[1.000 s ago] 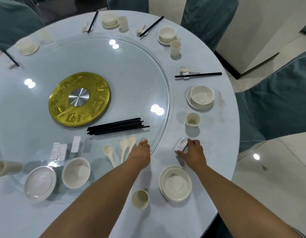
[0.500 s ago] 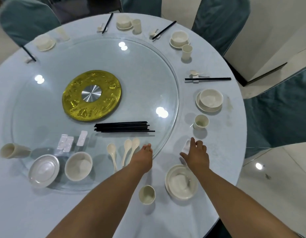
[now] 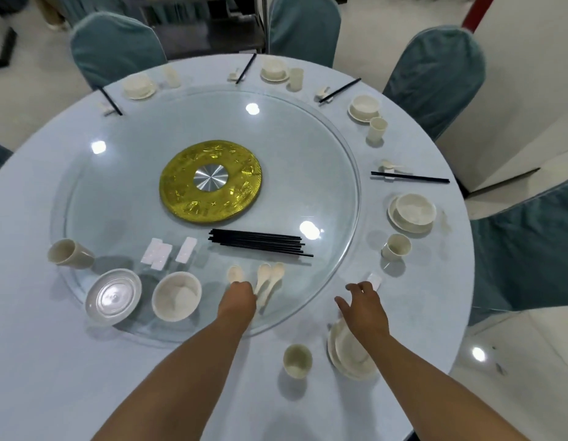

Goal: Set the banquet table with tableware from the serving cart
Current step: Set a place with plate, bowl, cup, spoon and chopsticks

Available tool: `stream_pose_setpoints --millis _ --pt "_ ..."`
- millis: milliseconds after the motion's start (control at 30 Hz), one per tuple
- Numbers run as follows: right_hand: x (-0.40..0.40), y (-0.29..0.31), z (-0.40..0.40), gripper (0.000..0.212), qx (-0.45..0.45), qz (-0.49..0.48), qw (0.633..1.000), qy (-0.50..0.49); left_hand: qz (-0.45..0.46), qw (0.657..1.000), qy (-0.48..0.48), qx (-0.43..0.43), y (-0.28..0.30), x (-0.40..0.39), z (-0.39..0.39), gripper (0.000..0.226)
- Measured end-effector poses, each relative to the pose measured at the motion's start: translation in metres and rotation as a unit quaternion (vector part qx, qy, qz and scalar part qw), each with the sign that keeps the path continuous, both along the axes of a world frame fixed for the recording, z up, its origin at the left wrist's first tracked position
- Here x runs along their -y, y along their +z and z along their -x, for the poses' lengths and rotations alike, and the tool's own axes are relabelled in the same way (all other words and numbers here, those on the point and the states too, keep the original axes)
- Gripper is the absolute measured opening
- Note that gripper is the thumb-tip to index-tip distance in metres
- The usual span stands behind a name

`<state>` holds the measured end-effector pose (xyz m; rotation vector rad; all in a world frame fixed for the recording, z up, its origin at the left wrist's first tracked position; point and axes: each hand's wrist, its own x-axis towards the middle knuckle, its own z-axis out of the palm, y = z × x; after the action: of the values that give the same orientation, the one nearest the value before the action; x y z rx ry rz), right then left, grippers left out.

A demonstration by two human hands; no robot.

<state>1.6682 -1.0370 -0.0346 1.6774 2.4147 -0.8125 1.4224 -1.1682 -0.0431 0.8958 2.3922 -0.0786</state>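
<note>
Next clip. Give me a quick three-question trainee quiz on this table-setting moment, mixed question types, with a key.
1. True or false: the black chopsticks lie bundled on the glass turntable.
2. How many loose spoons lie by the left hand?
3. Is the right hand A) gripping the chopstick rest, or B) open just short of it?

Key: 1 true; 2 three; 3 B.

Bare tablecloth (image 3: 69, 377) lies open at the near left, and the far half of the glass turntable (image 3: 181, 122) is unoccupied around the gold disc (image 3: 210, 181). Nearer, black chopsticks (image 3: 260, 243), three spoons (image 3: 263, 280), a bowl (image 3: 176, 296) and a plate (image 3: 113, 296) crowd its edge. At near right, a cup (image 3: 297, 360) and stacked bowl (image 3: 349, 354) narrow the rim.
</note>
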Motion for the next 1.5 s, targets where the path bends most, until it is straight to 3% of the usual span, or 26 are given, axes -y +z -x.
stream_pose_setpoints --millis 267,367,433,533,633,767,967,1067,1233,1500 --pt "0.02 0.005 0.001 0.038 -0.019 0.028 0.999 0.0 -0.023 0.993 0.094 0.063 0.005 0.0 -0.002 0.023" --pt "0.024 0.012 0.015 0.025 -0.052 0.031 0.998 0.008 -0.063 0.987 0.104 0.106 0.016 -0.002 -0.008 0.021" --pt "0.026 0.018 0.029 0.034 -0.085 0.059 0.995 -0.005 -0.078 0.984 0.087 0.138 0.025 -0.007 -0.015 0.022" --pt "0.027 0.025 0.052 0.045 -0.167 0.157 0.969 -0.092 -0.106 0.974 0.052 0.193 0.033 -0.021 -0.032 0.022" --pt "0.023 0.028 0.062 0.032 -0.23 0.258 0.922 -0.174 -0.116 0.966 -0.007 0.233 0.039 -0.038 -0.053 0.024" --pt "0.012 0.021 0.047 0.017 -0.263 0.261 0.898 -0.237 -0.111 0.96 -0.045 0.252 0.042 -0.06 -0.075 0.026" --pt "-0.018 0.001 -0.005 0.021 -0.184 0.193 0.926 -0.266 -0.067 0.977 -0.148 0.135 0.023 -0.083 -0.085 0.026" --pt "-0.036 -0.009 -0.034 0.022 -0.154 0.174 0.932 -0.277 -0.028 0.969 -0.22 0.106 0.008 -0.09 -0.085 0.046" --pt "-0.064 -0.022 -0.064 0.02 -0.05 0.137 0.95 -0.276 0.009 0.966 -0.255 0.046 -0.014 -0.093 -0.09 0.056" --pt "-0.091 -0.041 -0.068 0.024 -0.038 0.148 0.956 -0.25 0.062 0.961 -0.268 0.016 -0.018 -0.099 -0.089 0.06"
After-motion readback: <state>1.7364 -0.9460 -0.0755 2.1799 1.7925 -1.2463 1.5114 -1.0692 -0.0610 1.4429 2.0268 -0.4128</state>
